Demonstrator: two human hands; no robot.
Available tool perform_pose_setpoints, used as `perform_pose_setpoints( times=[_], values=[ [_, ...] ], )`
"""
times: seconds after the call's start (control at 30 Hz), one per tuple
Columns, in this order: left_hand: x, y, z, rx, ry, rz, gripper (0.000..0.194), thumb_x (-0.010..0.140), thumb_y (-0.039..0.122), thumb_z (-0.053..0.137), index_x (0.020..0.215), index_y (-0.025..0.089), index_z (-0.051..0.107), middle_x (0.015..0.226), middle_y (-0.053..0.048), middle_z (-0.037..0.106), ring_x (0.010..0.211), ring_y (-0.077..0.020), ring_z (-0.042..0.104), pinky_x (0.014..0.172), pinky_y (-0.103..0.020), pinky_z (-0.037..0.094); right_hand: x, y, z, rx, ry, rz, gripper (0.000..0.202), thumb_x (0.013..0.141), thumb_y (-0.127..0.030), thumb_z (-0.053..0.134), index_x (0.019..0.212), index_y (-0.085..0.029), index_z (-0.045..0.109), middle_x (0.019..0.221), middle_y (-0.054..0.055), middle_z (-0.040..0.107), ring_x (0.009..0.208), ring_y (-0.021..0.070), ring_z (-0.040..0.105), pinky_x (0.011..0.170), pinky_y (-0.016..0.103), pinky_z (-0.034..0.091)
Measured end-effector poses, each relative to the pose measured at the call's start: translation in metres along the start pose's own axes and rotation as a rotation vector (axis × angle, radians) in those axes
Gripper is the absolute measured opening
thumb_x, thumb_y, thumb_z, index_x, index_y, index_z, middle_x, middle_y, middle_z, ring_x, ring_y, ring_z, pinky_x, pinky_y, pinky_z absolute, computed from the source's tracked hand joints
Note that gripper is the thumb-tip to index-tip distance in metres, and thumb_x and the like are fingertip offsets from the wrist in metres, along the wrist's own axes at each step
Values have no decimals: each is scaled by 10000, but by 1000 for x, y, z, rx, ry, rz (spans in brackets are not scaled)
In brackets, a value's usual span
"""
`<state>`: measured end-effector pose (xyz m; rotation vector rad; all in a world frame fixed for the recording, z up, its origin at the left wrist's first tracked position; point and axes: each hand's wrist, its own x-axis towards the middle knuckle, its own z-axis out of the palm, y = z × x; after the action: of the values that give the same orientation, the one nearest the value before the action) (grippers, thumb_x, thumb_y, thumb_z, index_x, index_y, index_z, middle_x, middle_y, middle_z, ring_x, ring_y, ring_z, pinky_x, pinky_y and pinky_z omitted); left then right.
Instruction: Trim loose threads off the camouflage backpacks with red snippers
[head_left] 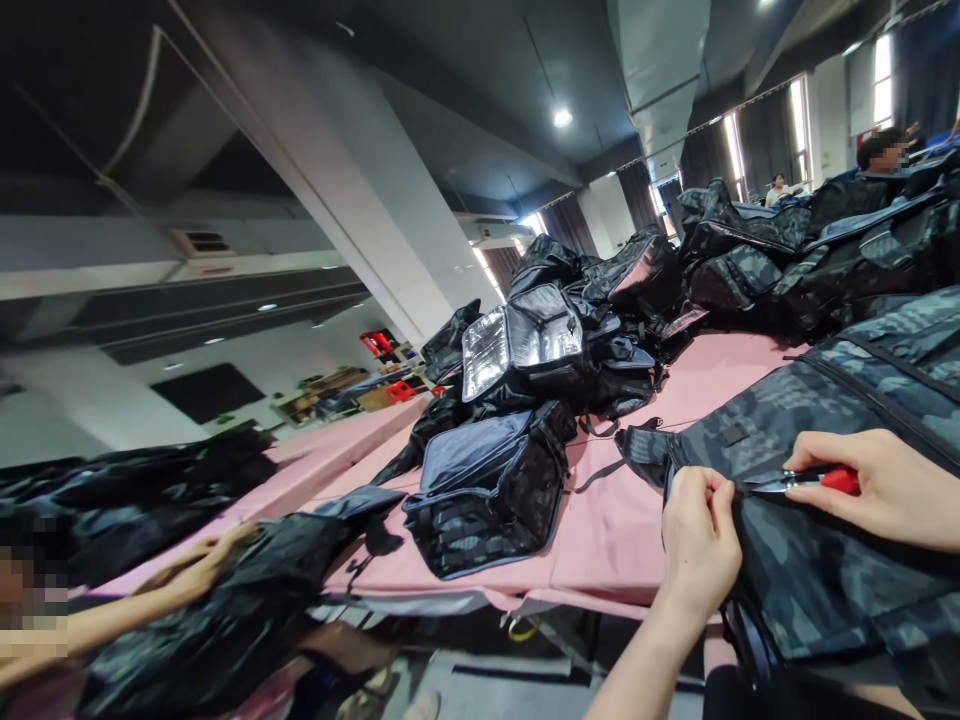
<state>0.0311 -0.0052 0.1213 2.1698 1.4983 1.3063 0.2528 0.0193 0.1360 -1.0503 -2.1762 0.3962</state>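
Observation:
A dark camouflage bag (pixel 825 440) lies in front of me at the right, partly on the pink table (pixel 615 530). My left hand (pixel 699 540) pinches the bag's fabric near its left edge. My right hand (pixel 885 488) grips small red-handled thread snips (pixel 806 481), whose metal blades point left towards the pinched spot. The blades rest on or just above the fabric.
Several camouflage bags are piled on the pink table, one showing a silver lining (pixel 521 340). An open bag (pixel 487 490) lies at the middle. A co-worker's hand (pixel 199 565) rests on black fabric at lower left. Another person (pixel 885 150) sits far back at the right.

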Motion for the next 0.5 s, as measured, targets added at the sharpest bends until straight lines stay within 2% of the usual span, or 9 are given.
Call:
perform_pose_setpoints(
  times=[0.13, 0.37, 0.43, 0.5],
  values=[
    [-1, 2, 3, -51, -25, -62, 183, 942, 214, 386, 789, 181, 482, 799, -42, 556, 784, -167, 541, 685, -286, 412, 2, -3, 5, 9, -20, -9, 324, 907, -546, 509, 907, -235, 602, 802, -7, 654, 640, 164, 595, 600, 285, 416],
    [-4, 5, 1, -77, -36, -17, 193, 951, 234, 371, 795, 179, 470, 808, -46, 528, 779, -166, 518, 687, -286, 391, 3, -8, 6, 66, -74, 6, 324, 902, -515, 522, 823, -214, 609, 721, -9, 627, 609, 148, 553, 586, 276, 398],
    [-4, 5, 1, -105, -22, -26, 203, 957, 240, 363, 794, 179, 466, 799, -42, 520, 763, -161, 511, 682, -281, 391, 3, -9, -2, 136, -12, 33, 364, 893, -555, 535, 819, -209, 617, 742, -1, 631, 651, 150, 568, 608, 265, 417],
    [-3, 4, 0, -133, -7, -27, 211, 962, 241, 360, 788, 180, 463, 791, -39, 516, 754, -157, 507, 676, -275, 391, 3, -6, -15, 164, 184, 99, 444, 859, -638, 548, 831, -202, 629, 779, 18, 641, 702, 158, 583, 651, 261, 439]
  ],
)
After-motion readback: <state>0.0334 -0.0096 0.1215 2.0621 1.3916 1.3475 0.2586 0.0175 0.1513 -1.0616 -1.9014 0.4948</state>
